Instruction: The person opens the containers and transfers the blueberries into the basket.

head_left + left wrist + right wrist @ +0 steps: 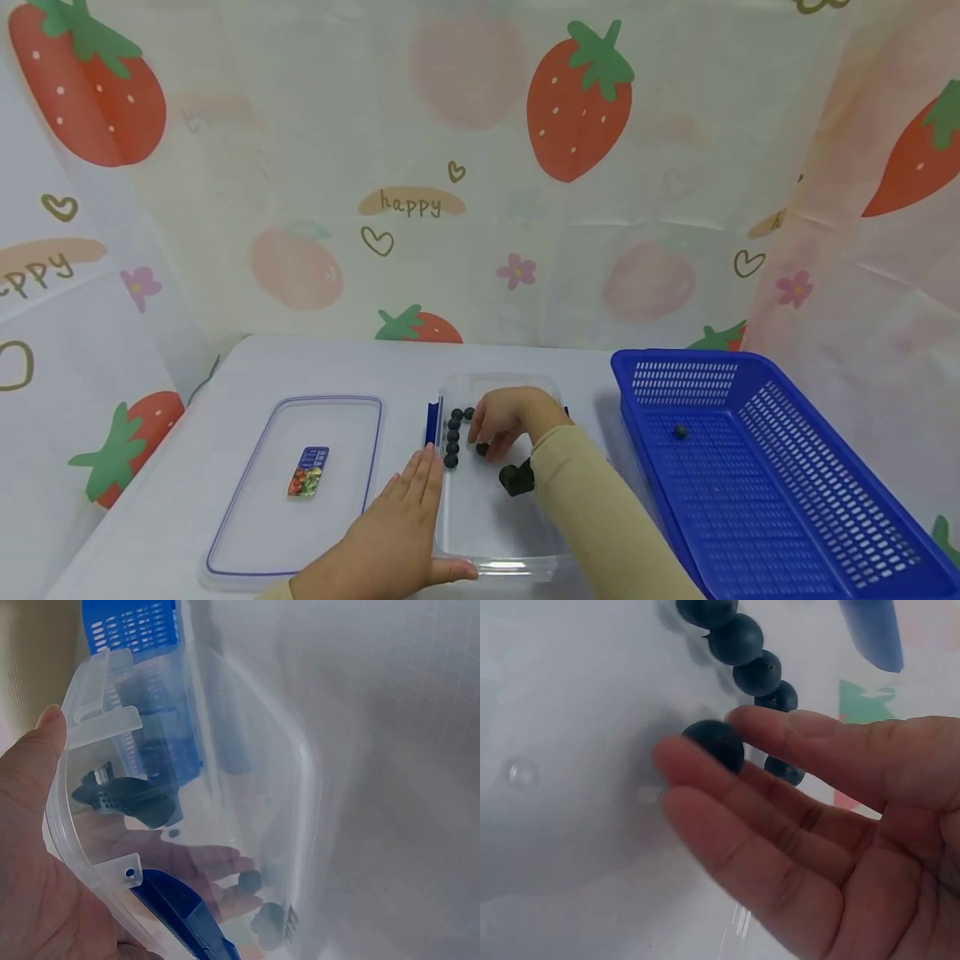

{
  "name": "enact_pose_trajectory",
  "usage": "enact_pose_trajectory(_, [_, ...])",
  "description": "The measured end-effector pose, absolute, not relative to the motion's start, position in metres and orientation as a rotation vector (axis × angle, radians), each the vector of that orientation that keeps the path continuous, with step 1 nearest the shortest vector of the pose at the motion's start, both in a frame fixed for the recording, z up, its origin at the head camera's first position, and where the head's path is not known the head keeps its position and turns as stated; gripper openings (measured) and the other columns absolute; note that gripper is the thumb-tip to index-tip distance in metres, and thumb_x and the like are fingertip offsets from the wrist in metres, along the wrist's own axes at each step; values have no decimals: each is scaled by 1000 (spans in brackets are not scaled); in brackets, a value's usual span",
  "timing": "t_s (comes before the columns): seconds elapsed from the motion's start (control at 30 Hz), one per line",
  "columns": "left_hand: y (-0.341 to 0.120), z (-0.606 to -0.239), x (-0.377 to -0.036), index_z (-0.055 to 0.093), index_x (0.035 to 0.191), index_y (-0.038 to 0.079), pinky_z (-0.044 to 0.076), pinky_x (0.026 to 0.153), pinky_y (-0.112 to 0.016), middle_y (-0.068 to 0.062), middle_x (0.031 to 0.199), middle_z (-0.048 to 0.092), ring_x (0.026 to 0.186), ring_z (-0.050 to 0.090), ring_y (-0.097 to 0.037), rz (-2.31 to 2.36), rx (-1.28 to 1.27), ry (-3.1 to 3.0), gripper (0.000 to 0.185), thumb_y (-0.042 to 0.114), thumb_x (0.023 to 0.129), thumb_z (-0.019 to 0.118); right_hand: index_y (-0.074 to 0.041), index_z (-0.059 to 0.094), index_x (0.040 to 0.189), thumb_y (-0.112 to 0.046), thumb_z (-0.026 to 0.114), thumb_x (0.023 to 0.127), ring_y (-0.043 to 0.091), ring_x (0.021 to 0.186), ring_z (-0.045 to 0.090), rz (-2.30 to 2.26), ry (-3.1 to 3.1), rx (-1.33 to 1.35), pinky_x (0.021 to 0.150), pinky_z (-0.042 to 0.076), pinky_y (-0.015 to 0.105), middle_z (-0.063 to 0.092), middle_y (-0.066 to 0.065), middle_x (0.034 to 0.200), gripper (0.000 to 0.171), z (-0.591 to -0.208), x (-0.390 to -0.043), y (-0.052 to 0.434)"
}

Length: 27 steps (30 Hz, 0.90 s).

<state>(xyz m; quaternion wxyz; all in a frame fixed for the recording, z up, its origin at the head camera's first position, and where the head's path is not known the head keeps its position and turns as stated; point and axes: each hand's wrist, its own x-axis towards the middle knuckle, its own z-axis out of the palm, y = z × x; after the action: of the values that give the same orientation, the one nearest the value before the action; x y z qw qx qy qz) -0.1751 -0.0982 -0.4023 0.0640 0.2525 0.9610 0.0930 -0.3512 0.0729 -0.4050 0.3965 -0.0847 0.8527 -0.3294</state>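
The left hand (pixel 397 533) lies flat with straight fingers against the left wall of the clear box (pixel 517 567), thumb along its near rim, apparently to steady it while the other hand works inside. The right hand (pixel 504 419) reaches into the box and pinches a dark ball (pixel 716 744) between thumb and fingertips, low over the box floor. That ball sits just beside a curved row of balls (pixel 452 435) lined along the box's left wall, seemingly kept touching one another so they stay in order. A lone ball (pixel 680 432) lies in the blue basket (pixel 817 533) to the right, well apart. The box lid (pixel 247 517) rests on the bench (pixel 150 517) to the left, a small label on it.
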Motion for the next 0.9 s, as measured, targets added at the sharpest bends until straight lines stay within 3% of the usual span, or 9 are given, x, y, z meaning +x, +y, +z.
enact_pose_trajectory(0.9, [-99,-404,-174,14,142,-8,28,102,-51,-25,149,10,137,11,-36,302,755,2918,119,83,69,37,-5,69,84,7,61,80,16,68,61,-809,2298,-306,67,53,29,65,5,82,15,-424,-356,72])
